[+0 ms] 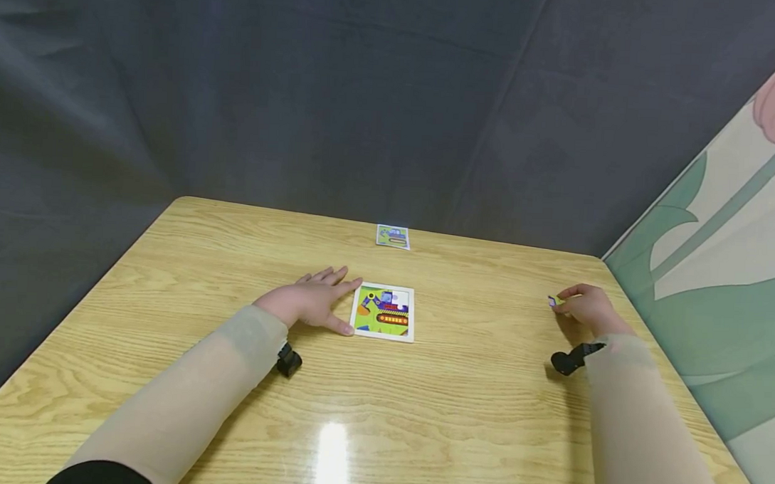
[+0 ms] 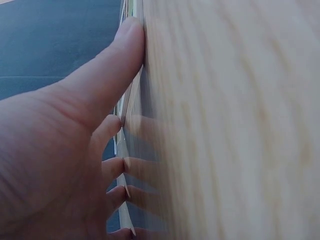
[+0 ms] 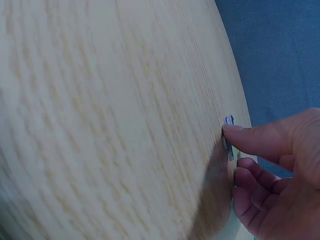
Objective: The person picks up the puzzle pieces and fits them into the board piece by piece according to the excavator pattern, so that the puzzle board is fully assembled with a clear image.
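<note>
A square jigsaw puzzle (image 1: 385,314) in a white frame lies mid-table, showing an excavator on green; a pale patch shows near its upper right. My left hand (image 1: 315,300) is spread flat beside it, with thumb and index finger touching its left edge. In the left wrist view the straight thumb (image 2: 117,60) reaches the frame's rim. Far to the right, my right hand (image 1: 587,307) pinches a small puzzle piece (image 1: 554,301) between thumb and fingers, just at the tabletop. The right wrist view shows that piece (image 3: 229,137) nearly edge-on, its picture mostly hidden.
A small picture card (image 1: 393,236) with a similar excavator lies near the far edge of the wooden table (image 1: 471,401). Behind the table hangs a dark curtain (image 1: 366,106). A flower-patterned cloth (image 1: 732,282) borders the right side.
</note>
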A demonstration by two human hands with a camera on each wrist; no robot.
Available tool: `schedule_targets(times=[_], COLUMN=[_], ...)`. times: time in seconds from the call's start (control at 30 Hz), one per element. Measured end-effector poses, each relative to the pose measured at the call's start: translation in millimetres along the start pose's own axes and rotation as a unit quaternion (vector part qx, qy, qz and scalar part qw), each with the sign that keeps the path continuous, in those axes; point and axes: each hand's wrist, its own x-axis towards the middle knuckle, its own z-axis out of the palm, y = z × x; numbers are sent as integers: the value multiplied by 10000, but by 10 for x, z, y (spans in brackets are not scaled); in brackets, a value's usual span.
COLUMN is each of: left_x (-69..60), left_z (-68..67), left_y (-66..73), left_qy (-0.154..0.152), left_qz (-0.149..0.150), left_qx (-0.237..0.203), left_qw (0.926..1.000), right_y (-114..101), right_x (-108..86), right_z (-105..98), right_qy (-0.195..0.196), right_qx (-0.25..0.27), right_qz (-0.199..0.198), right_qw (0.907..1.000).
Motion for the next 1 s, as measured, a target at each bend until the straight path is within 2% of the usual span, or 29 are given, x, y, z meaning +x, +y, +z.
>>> schedule_targets(times=[0.4, 0.63, 0.8, 1.0], left_x=[34, 58, 62, 69], left_z=[15, 23, 24, 20], left_y=[7, 0, 3, 14], left_qy=[42, 36, 50, 65], left_qz=[6, -7, -7, 7], left_qx=[-2, 11, 18, 4], left_qw=[10000, 10000, 10000, 10000], right_y=[-33, -49, -207, -599], right_x=[-36, 24, 25, -8], right_z=[23, 86, 226, 509], right_qy=[68, 23, -315, -703], right_qx=[-115, 77, 500, 989], right_qz=[-61, -356, -576, -791], right_qw=[9999, 9993, 9966, 9895])
